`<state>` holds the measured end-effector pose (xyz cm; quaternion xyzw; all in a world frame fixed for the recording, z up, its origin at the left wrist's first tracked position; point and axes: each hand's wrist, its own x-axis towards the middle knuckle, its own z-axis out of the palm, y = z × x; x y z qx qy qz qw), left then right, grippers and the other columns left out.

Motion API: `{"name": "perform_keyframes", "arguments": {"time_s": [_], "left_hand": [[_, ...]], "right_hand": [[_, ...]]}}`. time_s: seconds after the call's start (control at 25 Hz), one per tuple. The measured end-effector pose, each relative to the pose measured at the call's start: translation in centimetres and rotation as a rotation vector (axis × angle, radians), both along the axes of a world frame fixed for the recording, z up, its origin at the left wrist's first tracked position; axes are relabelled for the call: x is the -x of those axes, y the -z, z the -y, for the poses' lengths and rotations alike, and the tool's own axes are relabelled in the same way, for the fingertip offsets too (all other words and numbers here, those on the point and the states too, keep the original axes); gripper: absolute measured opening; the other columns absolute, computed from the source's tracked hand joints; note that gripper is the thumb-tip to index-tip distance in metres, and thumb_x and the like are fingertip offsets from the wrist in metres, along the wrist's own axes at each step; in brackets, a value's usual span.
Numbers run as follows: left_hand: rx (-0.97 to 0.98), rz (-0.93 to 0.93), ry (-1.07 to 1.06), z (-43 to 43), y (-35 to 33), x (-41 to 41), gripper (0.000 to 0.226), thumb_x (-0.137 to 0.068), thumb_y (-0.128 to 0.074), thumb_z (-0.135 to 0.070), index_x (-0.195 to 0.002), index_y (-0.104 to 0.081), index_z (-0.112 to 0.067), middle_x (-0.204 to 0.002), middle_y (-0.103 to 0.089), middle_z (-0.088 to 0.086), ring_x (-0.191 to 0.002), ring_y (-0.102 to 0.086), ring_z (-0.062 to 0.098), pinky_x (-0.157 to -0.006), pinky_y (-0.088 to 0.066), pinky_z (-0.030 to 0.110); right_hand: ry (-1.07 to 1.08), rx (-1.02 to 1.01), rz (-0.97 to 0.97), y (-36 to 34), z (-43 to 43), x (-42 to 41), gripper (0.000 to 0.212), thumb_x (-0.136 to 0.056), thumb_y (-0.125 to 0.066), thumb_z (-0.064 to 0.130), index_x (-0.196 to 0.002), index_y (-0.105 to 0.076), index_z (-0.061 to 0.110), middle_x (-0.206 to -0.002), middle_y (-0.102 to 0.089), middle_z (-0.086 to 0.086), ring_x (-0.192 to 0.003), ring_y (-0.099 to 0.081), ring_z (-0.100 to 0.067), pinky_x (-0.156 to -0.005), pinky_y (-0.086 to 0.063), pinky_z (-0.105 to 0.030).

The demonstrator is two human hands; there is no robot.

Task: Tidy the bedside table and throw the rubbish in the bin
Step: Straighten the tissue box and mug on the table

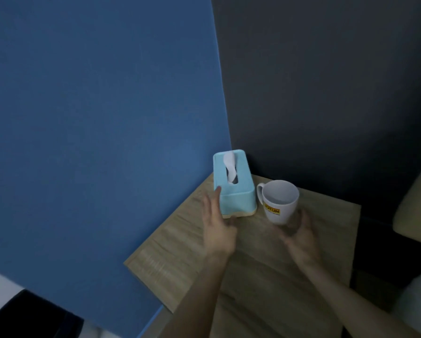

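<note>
Now both hands are at the back corner of the wooden counter point(265, 276), where its two remaining things stand side by side. A light blue tissue box point(231, 189), with a white tissue poking out of its top slot, sits against the blue wall point(95, 118), and a white mug point(280, 201) with a yellow label stands upright just beside it on the right, handle turned toward the box. The left hand point(218, 230) lies open and flat along the box's left side, fingertips touching its upper edge and the thumb near its base; it presses rather than grips. The right hand point(299, 237) is loosely cupped under and behind the mug's lower wall; whether it truly has hold of it is hard to tell through the blur. No rubbish and no bin show in view, so the step in hand looks like the tidying part: squaring the box and mug into the corner. The next move likely calls for a gentle push on the box and a steady, upright hold on the mug, in case liquid remains inside
</note>
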<state>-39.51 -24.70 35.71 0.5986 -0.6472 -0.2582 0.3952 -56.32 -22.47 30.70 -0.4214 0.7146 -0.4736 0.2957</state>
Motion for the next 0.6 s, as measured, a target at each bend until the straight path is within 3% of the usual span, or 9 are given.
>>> {"name": "perform_keyframes", "arguments": {"time_s": [0.12,0.32,0.6], "left_hand": [[-0.089,0.065,0.091,2.9,1.6,0.3,0.071,-0.088,-0.06,-0.014,-0.144,-0.022,-0.037,-0.159,-0.008,0.002,-0.144,-0.025,0.026,-0.109,-0.038,0.047],[-0.093,0.125,0.045,4.9,1.9,0.7,0.06,-0.092,-0.058,-0.021,-0.143,-0.031,-0.033,-0.161,-0.001,0.005,-0.143,-0.025,0.026,-0.111,-0.033,0.038],[-0.043,0.13,-0.088,6.8,3.0,2.6,0.05,-0.089,-0.062,-0.027,-0.136,-0.045,-0.027,-0.14,-0.038,0.01,-0.128,-0.042,0.026,-0.106,-0.042,0.04]], "right_hand": [[0.02,0.092,0.069,0.4,2.8,-0.2,0.098,-0.064,-0.083,0.024,-0.144,-0.027,0.015,-0.143,-0.045,-0.007,-0.128,-0.046,-0.026,-0.1,-0.039,-0.035],[0.019,0.139,0.051,1.7,4.3,0.3,0.095,-0.064,-0.082,0.022,-0.142,-0.029,0.012,-0.141,-0.047,-0.01,-0.126,-0.047,-0.027,-0.097,-0.038,-0.034],[0.09,0.182,-0.054,2.2,4.2,2.3,0.09,-0.069,-0.079,0.023,-0.141,-0.028,0.009,-0.138,-0.049,-0.015,-0.123,-0.05,-0.032,-0.097,-0.043,-0.041]]}}
